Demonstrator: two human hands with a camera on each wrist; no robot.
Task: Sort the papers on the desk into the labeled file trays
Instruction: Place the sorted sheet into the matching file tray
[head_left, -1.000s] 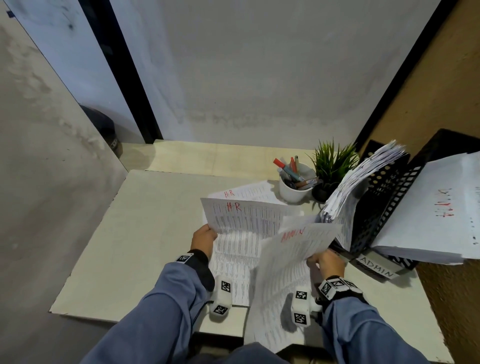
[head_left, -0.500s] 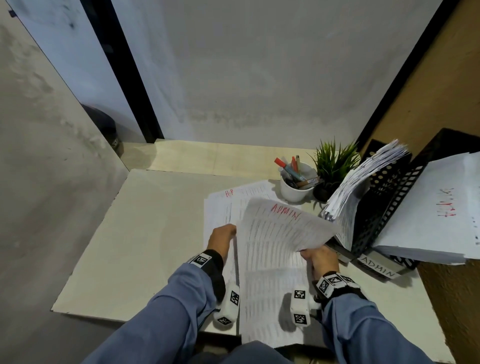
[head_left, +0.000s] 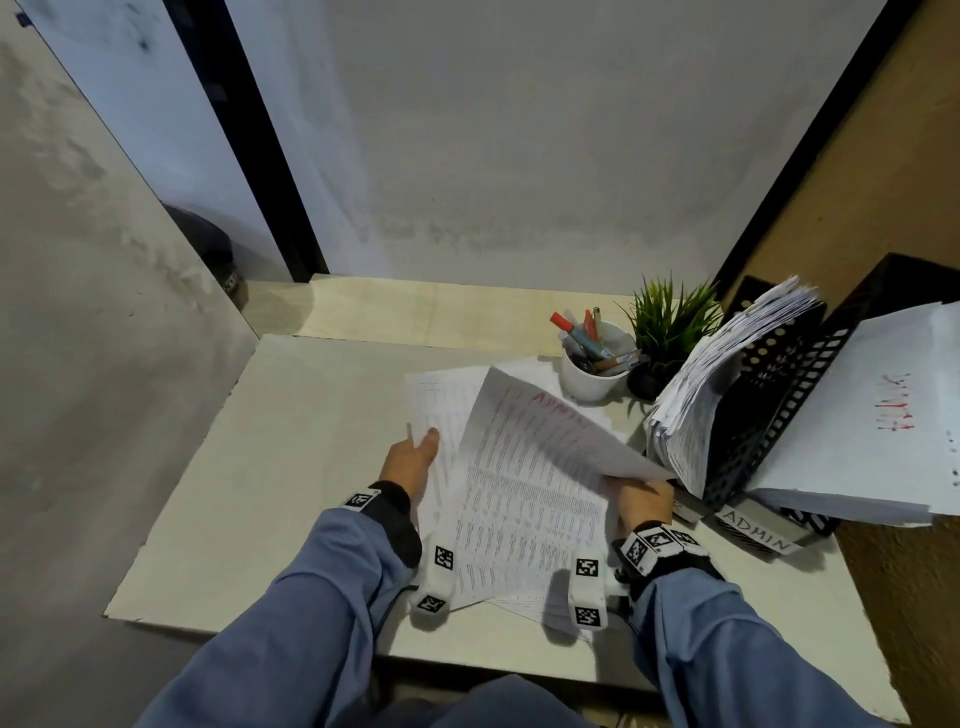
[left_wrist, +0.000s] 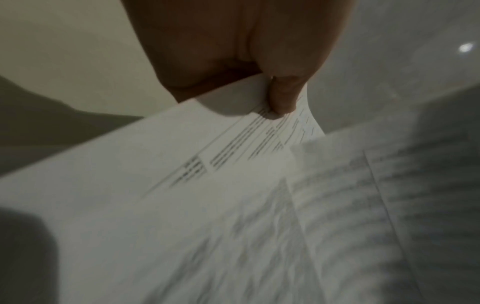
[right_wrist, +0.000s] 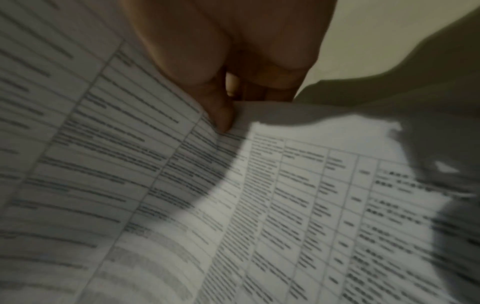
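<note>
1. White sheet (head_left: 524, 467) marked ADMIN in red: pinched at its edge by the right hand (head_left: 641, 501), lifted off the surface.
2. Left hand (head_left: 410, 460) pinches another sheet (head_left: 441, 405).
3. Next, probably: carry rightward to the ADMIN tray (head_left: 779, 410), just beside the right hand.

black mesh trays (head_left: 769, 415), blue sleeves (head_left: 322, 613)

Curled printed sheet (head_left: 524, 467) marked ADMIN atop desk papers (head_left: 441, 405), black trays (head_left: 769, 415) stuffed
</note>
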